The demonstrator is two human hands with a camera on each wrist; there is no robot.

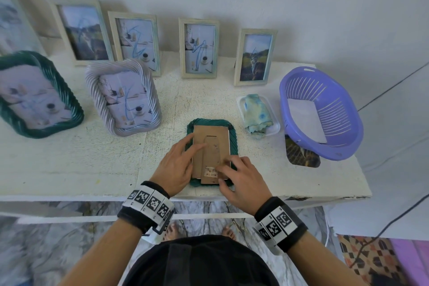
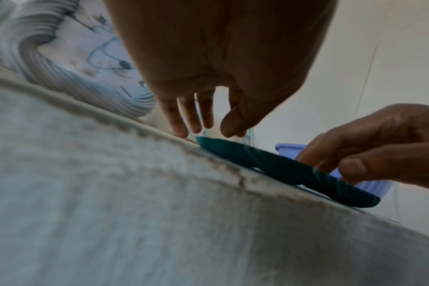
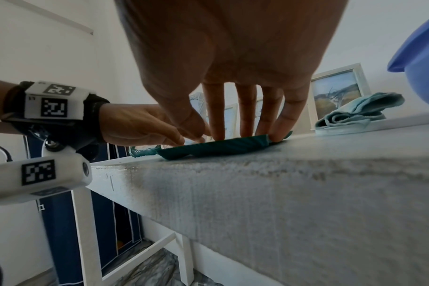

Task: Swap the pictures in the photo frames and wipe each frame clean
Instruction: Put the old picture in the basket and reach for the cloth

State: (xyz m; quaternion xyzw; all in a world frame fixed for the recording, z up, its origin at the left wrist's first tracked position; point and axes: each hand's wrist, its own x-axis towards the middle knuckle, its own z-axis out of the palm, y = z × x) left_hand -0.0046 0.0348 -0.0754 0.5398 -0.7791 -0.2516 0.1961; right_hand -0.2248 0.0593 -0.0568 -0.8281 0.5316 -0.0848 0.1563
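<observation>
White desk point(image 1: 69, 165), head view: the teal frame point(image 1: 232, 144) lies face down at the near edge, long axis running away from the person. Left hand point(image 1: 176, 167) presses flat-fingered on its cardboard back point(image 1: 212, 144); right hand point(image 1: 241, 181) covers the near right corner. Left wrist view: left fingers point(image 2: 181, 120) straight. Right wrist view: right fingertips point(image 3: 279, 133) pressing the frame's rim.
</observation>
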